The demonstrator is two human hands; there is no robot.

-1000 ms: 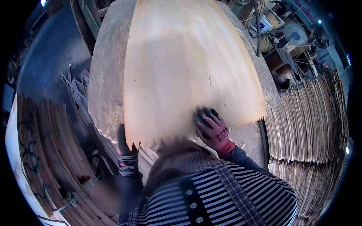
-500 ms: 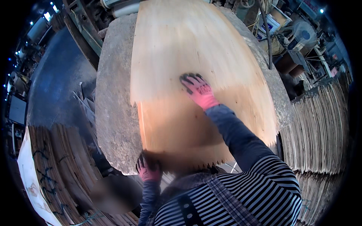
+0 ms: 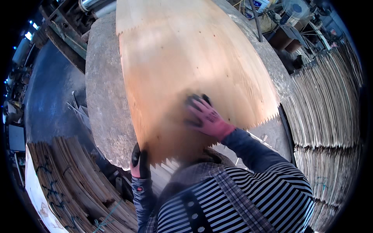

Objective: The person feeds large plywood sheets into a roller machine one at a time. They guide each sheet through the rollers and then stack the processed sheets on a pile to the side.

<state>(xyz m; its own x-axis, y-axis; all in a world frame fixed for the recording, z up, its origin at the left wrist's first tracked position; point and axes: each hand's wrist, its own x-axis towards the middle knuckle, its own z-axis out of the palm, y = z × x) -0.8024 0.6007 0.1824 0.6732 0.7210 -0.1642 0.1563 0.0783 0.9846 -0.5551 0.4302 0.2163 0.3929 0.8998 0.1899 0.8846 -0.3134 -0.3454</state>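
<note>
A thin, pale orange wood veneer sheet (image 3: pixel 175 70) with jagged ends lies before me, on a broad grey slab (image 3: pixel 107 89). My right hand (image 3: pixel 208 116), in a pink glove with dark fingertips, rests palm down on the sheet's near half, fingers spread. At the near left corner, my left hand (image 3: pixel 140 165), gloved alike, has its dark fingers around the sheet's edge. The underside of that grip is hidden. A jagged seam at the far left marks where another veneer piece meets this one.
Tall stacks of veneer (image 3: pixel 326 105) stand at the right. Bundled wood strips (image 3: pixel 77 174) tied with green cord lie at the lower left. A metal roller (image 3: pixel 103 7) is at the far left, a fan (image 3: pixel 297 8) at the far right. An upright dark pole (image 3: pixel 256 21) rises beside the slab.
The jagged seam has shifted away from me, and the sheet's near right edge now sits farther off. My right hand is nearer my body on the sheet. The view has moved a little.
</note>
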